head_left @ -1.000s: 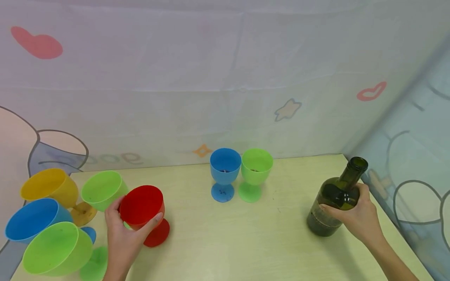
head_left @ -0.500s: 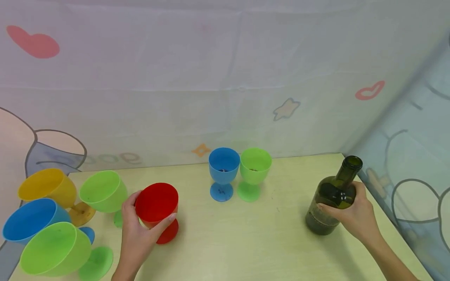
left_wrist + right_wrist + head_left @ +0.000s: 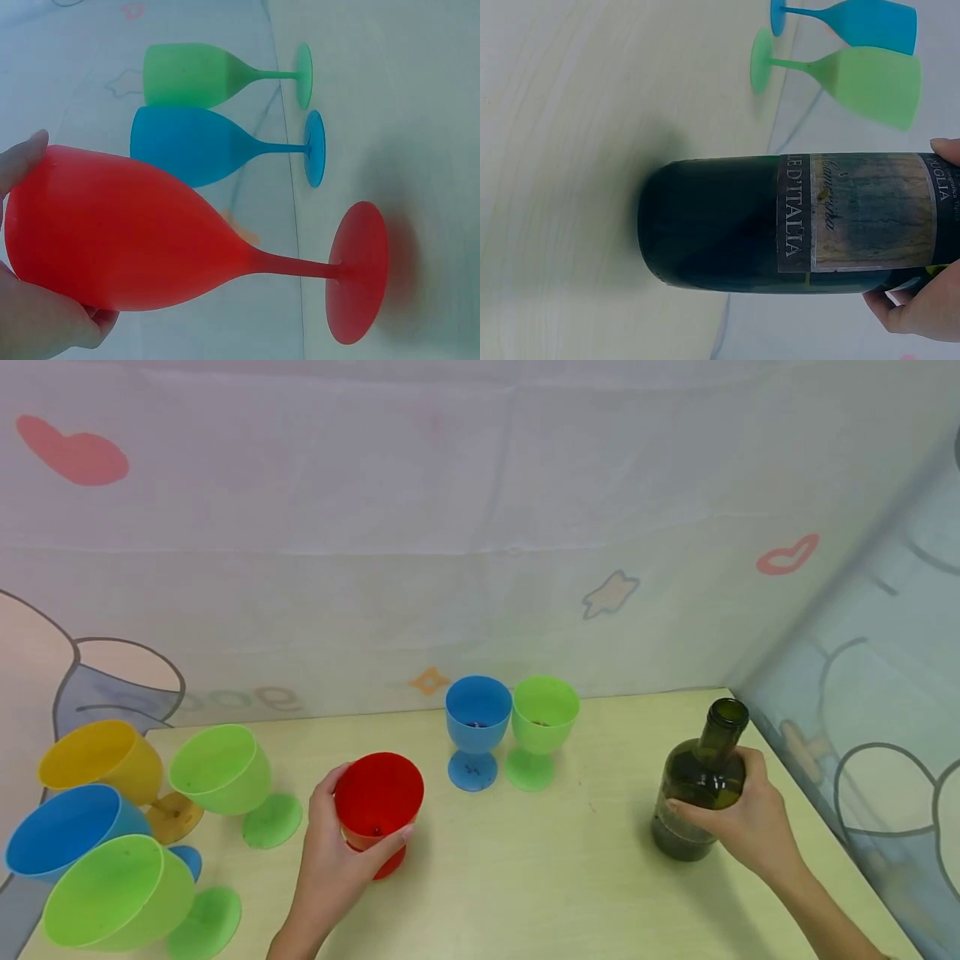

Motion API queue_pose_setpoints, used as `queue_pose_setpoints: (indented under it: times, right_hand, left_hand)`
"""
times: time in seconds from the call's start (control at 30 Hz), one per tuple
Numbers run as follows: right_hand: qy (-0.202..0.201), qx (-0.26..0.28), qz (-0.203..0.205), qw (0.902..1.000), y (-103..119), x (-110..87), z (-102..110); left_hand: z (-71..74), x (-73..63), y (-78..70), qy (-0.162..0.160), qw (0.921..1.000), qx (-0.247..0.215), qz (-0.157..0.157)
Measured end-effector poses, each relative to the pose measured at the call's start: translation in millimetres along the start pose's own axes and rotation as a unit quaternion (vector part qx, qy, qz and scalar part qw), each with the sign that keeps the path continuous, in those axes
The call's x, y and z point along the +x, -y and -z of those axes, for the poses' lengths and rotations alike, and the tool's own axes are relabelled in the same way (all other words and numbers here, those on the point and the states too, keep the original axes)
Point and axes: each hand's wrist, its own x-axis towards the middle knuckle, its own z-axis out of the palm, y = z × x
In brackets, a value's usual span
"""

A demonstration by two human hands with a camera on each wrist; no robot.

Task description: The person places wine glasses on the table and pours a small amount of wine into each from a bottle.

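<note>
My left hand grips a red plastic goblet round its bowl, thumb on the near side. The goblet is upright, and in the left wrist view its foot sits close to the tabletop with a blurred shadow beside it. At the right, my right hand holds a dark green glass wine bottle round its body. The bottle is nearly upright, its label showing in the right wrist view. Whether its base touches the table I cannot tell.
A blue goblet and a green goblet stand side by side at the back, small dark bits inside. Several goblets cluster at the left: yellow, blue, green and another green. Cloth hangs behind the table.
My left hand has carried the red goblet rightward, away from the green goblet at the left. The bottle in my right hand has shifted slightly left and become more upright.
</note>
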Motion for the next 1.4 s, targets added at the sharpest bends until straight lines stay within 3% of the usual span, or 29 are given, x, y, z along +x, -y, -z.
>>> queue_pose_setpoints:
  times: [0.23,0.5,0.73,1.1,1.4]
  right_hand:
    - [0.003,-0.002,0.019,0.9998,3,-0.7,-4]
    - [0.003,-0.003,0.026,0.9996,5,-0.7,-7]
    - [0.01,0.001,0.043,0.999,11,-2.3,-13]
    - [-0.005,-0.006,0.094,0.9956,19,-5.3,-23]
    - [-0.011,-0.011,0.133,0.991,23,-8.7,-31]
  left_hand:
    - [-12.3,0.3,-3.2,0.021,0.9998,-0.003,0.0]
    - [-32.5,3.4,-11.2,0.05,0.9984,-0.003,-0.025]
    - [-46.6,4.2,-22.3,0.075,0.997,0.001,-0.021]
    - [-56.3,0.2,-25.8,0.108,0.9923,0.006,-0.061]
    - [-62.6,-1.1,-33.0,0.135,0.9895,0.009,-0.049]
